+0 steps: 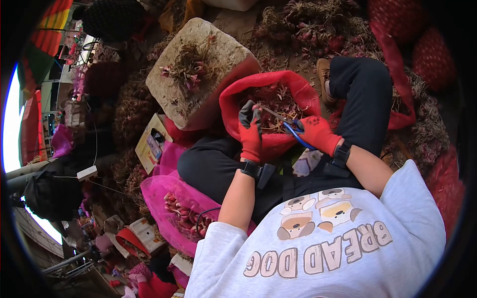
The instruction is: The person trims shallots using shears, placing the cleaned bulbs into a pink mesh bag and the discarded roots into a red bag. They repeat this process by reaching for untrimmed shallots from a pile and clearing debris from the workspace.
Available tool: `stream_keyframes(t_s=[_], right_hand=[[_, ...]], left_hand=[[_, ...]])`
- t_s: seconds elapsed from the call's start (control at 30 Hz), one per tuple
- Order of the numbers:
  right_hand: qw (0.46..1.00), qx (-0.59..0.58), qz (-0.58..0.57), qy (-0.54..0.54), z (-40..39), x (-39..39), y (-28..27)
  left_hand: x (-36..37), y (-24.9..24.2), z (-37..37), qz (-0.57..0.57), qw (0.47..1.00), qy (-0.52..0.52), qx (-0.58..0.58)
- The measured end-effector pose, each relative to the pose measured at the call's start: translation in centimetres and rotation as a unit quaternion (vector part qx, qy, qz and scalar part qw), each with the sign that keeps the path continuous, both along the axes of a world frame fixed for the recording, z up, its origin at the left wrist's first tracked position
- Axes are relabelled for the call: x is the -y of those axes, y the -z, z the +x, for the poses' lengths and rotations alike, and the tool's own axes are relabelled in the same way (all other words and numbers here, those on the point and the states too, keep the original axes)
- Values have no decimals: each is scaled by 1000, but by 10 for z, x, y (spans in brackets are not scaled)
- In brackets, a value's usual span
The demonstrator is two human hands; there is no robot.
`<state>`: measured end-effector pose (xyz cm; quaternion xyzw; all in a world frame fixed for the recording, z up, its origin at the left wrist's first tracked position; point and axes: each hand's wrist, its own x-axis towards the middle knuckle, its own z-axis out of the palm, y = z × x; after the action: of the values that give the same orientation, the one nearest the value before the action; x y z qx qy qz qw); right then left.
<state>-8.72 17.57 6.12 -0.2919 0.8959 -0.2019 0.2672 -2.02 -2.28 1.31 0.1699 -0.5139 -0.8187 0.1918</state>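
My left hand [250, 130], in a red glove with dark grey fingertips, is closed in a pinch on a small reddish shallot [256, 107]. My right hand [320, 134], gloved in red too, grips blue-handled scissors [301, 139]. Their blades point left, with the tips right by the shallot at my left fingertips. Both hands are over the mouth of a red mesh sack [298, 82], its rim rolled down. Dry stems and reddish trimmings [276, 97] lie inside it.
A pale block [198, 44] bearing dried shallots [191, 74] stands beyond the sack. Beside my left knee, a pink mesh bag [164, 186] contains shallots. Heaped dried shallots [318, 30] lie at the back, with full red sacks [432, 57] at right. A cardboard piece [147, 149] holds a phone-like object.
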Motion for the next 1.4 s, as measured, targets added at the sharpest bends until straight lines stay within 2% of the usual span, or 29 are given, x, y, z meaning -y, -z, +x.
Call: stream_keyframes(t_s=[0.1, 0.17, 0.2, 0.27, 0.3, 0.4, 0.5, 0.67, 0.77, 0.87, 0.97, 1.1, 1.27, 1.37, 1.4], right_hand=[[1000, 9, -20, 4, -1, -1, 8], [997, 0, -73, 32, 2, -5, 37], [996, 38, -68, 30, 0, -4, 33], [992, 113, -58, 25, -5, -3, 22], [990, 110, -79, 28, -5, -3, 13], [987, 101, -118, 30, 0, -2, -5], [991, 83, -103, 20, 2, 1, -3], [998, 50, -26, -9, -3, 0, 2], [998, 19, -63, 11, -3, -3, 14], [996, 54, -72, 28, -3, -2, -17], [992, 62, -106, 13, 0, -1, -24], [994, 57, -93, -6, 0, -1, -13], [998, -11, -49, -24, -2, -4, -8], [983, 98, -149, 52, 0, -7, 59], [947, 234, -190, 108, -3, -5, 51]], left_hand=[[-1, -3, 1, -42, 998, -12, 33], [3, -1, 2, -15, 999, 14, 44], [4, -4, 1, -1, 998, 27, 49], [6, -11, 4, -84, 995, 15, 54], [6, -15, 4, -126, 990, 8, 57], [8, -10, 3, 38, 999, 0, 10], [10, -12, 5, 82, 995, 35, -50], [10, -11, 6, 83, 994, 57, -46], [11, -19, 4, 66, 996, 57, -34], [13, -19, 6, 70, 995, 58, -37], [13, -19, 6, 75, 995, 51, -50], [15, -15, 7, 56, 996, 52, -48], [12, -14, 7, 112, 990, 76, -49], [16, -11, 9, 204, 973, 104, -22], [17, -15, 9, 239, 964, 112, -10]])
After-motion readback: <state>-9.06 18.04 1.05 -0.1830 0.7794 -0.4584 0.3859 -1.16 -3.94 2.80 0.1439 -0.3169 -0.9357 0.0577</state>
